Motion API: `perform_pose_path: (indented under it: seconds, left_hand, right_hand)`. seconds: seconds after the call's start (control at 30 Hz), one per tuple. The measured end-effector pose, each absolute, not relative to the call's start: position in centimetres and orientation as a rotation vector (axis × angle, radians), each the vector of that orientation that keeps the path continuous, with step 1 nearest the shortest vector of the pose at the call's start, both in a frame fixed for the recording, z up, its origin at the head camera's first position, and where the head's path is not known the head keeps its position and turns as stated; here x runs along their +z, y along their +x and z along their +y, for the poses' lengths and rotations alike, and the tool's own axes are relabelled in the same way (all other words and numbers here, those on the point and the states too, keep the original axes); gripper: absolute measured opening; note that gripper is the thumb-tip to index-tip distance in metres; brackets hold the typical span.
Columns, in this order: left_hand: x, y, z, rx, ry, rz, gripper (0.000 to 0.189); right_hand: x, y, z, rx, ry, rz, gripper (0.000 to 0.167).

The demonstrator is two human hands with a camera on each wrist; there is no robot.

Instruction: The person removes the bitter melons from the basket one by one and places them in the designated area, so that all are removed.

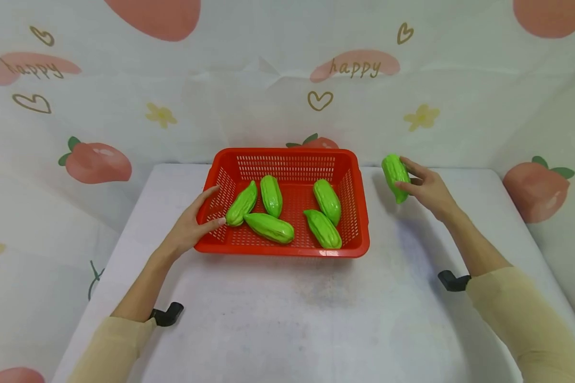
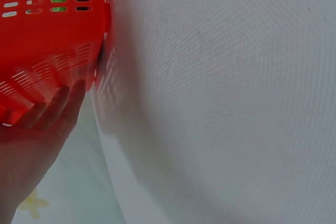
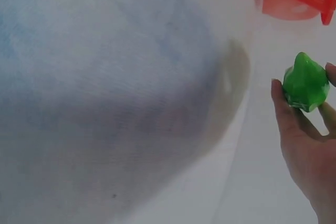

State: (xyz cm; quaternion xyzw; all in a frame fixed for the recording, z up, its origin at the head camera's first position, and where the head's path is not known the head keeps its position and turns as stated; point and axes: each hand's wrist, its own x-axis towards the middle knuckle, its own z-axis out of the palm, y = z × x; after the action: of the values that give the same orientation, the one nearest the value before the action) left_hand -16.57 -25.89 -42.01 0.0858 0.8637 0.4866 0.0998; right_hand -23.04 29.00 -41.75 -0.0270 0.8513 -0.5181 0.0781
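A red plastic basket point(image 1: 284, 250) with slotted walls stands on the table. My left hand point(image 1: 187, 229) grips its left side, the thumb over the rim and several fingers along the outer wall, as the left wrist view shows. Inside lie several glossy green bitter gourds point(image 1: 269, 227), some on the left and two on the right. To the right of the basket, my right hand point(image 1: 428, 189) pinches another bitter gourd point(image 1: 395, 175) between thumb and fingers. This one is held above the table, its pointed tip towards me.
A white cloth covers the table point(image 1: 287, 319). Behind it rises a white fabric backdrop point(image 1: 249, 96) printed with peaches, hearts and flowers, which also hangs at both sides. Black wrist mounts point(image 1: 454, 281) sit at the sleeve cuffs.
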Motion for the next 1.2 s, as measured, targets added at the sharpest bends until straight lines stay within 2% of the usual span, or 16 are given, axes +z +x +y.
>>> perform_pose_path:
  seconds: [0.77,1.2]
  left_hand:
    - [-42.2,-16.4,-25.9,1.454,0.240,2.546,0.073]
    - [-42.3,-16.4,-25.8,1.461,0.222,2.545,0.072]
  right_hand:
    - [-44.3,-23.4,28.6,-1.309,0.043,2.750,0.074]
    - [-44.8,-23.2,28.6,-1.322,0.115,2.730,0.079]
